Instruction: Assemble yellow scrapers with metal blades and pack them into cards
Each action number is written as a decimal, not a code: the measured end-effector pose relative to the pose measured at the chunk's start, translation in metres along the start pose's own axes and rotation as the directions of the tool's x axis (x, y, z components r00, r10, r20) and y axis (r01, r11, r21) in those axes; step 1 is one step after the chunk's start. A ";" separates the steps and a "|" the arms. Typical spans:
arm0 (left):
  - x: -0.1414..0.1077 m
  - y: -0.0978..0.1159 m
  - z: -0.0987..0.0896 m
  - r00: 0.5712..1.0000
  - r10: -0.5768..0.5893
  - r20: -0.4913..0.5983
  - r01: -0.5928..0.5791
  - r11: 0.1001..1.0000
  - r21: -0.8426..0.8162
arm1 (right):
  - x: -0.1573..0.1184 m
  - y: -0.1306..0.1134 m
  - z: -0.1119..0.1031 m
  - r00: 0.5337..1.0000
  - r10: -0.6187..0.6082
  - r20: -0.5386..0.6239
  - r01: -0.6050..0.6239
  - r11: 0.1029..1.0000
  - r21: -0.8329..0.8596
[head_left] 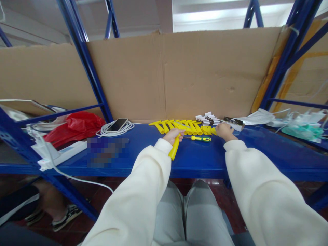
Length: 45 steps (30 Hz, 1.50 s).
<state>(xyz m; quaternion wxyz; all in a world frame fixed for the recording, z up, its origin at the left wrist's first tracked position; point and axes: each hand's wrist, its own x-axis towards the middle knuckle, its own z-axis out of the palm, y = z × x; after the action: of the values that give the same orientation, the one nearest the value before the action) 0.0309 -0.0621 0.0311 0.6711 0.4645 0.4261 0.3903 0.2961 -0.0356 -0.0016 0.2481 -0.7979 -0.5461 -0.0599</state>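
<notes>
Across the blue shelf (197, 159): one screwdriver (201, 138) is being used as clock centre.
Left hand (173, 136): at 9 o'clock, fingers are being closed around one yellow tube (174, 149), its free end being pointed towards 8.
Right hand (224, 132): between 2 and 3 o'clock, fingers are being held at the small yellow pieces (208, 130); whether one is being gripped cannot be told.
Handling: the tube is best being supported lightly near its upper end, while one small piece is being separated gently, its neighbours being left undisturbed.
Yellow row (197, 128): from 10 to 12, at least six yellow parts are being counted; overlap is hiding the exact total.
Small pieces: several are being seen, their number being obscured.
Black-and-white pieces (208, 119): near 1, several are being bunched together.
Dark box (233, 121): one is being seen at 2.
Phone (119, 124): one is being supported by one coiled cable (128, 127), between 9 and 10.
</notes>
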 end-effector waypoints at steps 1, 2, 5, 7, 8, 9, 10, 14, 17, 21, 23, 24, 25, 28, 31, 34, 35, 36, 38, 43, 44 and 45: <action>0.000 0.000 0.000 1.000 0.007 0.001 -0.007 1.000 0.003 | -0.001 -0.008 -0.003 1.000 -0.014 0.014 0.014 1.000 0.024; -0.001 0.000 0.000 1.000 0.013 0.002 -0.013 1.000 0.006 | -0.003 -0.018 -0.007 0.998 -0.068 0.002 0.068 0.996 0.058; -0.001 0.000 0.000 1.000 0.025 0.002 -0.025 1.000 0.011 | -0.009 -0.050 -0.012 0.951 -0.309 0.011 0.303 0.937 0.172; -0.001 0.000 0.000 0.999 0.034 0.000 -0.034 0.999 0.012 | -0.014 -0.070 -0.013 0.891 -0.453 0.020 0.436 0.869 0.234; -0.001 0.000 0.000 0.999 0.041 -0.004 -0.041 0.999 0.013 | -0.017 -0.078 -0.013 0.864 -0.503 0.024 0.479 0.837 0.265; -0.001 0.001 0.001 0.999 0.047 -0.008 -0.047 0.999 0.017 | -0.021 -0.085 -0.013 0.844 -0.536 0.027 0.507 0.811 0.291; -0.001 0.001 0.001 0.999 0.052 -0.012 -0.052 0.998 0.022 | -0.024 -0.091 -0.014 0.831 -0.556 0.028 0.522 0.796 0.306; -0.003 0.002 0.003 0.998 0.065 -0.010 -0.064 0.996 0.056 | -0.034 -0.102 -0.015 0.815 -0.579 0.034 0.551 0.791 0.266; -0.004 0.002 0.004 0.997 0.076 -0.007 -0.075 0.994 0.085 | -0.036 -0.103 -0.016 0.807 -0.589 0.049 0.566 0.794 0.222; -0.003 0.001 0.004 0.995 0.101 -0.010 -0.099 0.988 0.116 | -0.033 -0.103 -0.015 0.791 -0.608 0.067 0.584 0.783 0.213; -0.003 0.000 0.004 0.993 0.117 -0.002 -0.115 0.985 0.128 | -0.030 -0.102 -0.014 0.782 -0.620 0.061 0.591 0.770 0.240; -0.003 0.000 0.004 0.992 0.123 0.001 -0.122 0.984 0.131 | -0.028 -0.102 -0.013 0.782 -0.621 0.053 0.589 0.764 0.263; -0.003 0.000 0.004 0.992 0.126 0.004 -0.125 0.983 0.134 | -0.027 -0.101 -0.012 0.784 -0.618 0.047 0.581 0.759 0.293; -0.003 0.000 0.004 0.992 0.124 0.009 -0.124 0.983 0.138 | -0.025 -0.099 -0.007 0.799 -0.600 0.040 0.534 0.739 0.411; -0.004 0.001 0.004 0.994 0.108 0.011 -0.109 0.984 0.142 | -0.023 -0.096 0.003 0.814 -0.580 0.021 0.484 0.699 0.526; -0.004 0.002 0.004 0.995 0.101 0.009 -0.101 0.986 0.130 | -0.020 -0.092 0.015 0.839 -0.543 -0.023 0.438 0.651 0.620; -0.005 0.002 0.004 0.995 0.103 0.013 -0.104 0.987 0.121 | -0.018 -0.091 0.019 0.849 -0.527 -0.039 0.422 0.631 0.651; -0.005 0.002 0.004 0.994 0.107 0.019 -0.109 0.988 0.109 | -0.017 -0.090 0.023 0.858 -0.512 -0.052 0.404 0.609 0.682; -0.007 0.003 0.004 0.993 0.110 0.040 -0.113 0.990 0.082 | -0.014 -0.087 0.030 0.873 -0.484 -0.064 0.365 0.561 0.743; -0.011 0.004 0.004 0.993 0.089 0.075 -0.092 0.995 0.041 | -0.015 -0.084 0.032 0.878 -0.479 0.003 0.250 0.463 0.850; -0.012 0.005 0.005 0.994 0.085 0.074 -0.088 0.995 0.037 | -0.016 -0.084 0.031 0.876 -0.481 0.016 0.230 0.447 0.865; -0.012 0.005 0.005 0.994 0.082 0.073 -0.085 0.996 0.033 | -0.018 -0.084 0.028 0.876 -0.481 0.029 0.208 0.430 0.879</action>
<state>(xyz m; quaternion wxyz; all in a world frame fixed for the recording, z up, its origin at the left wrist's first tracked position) 0.0309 -0.0735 0.0394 0.6604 0.5078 0.3889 0.3932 0.2079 -0.0139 -0.0050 0.5113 -0.4390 -0.6843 0.2786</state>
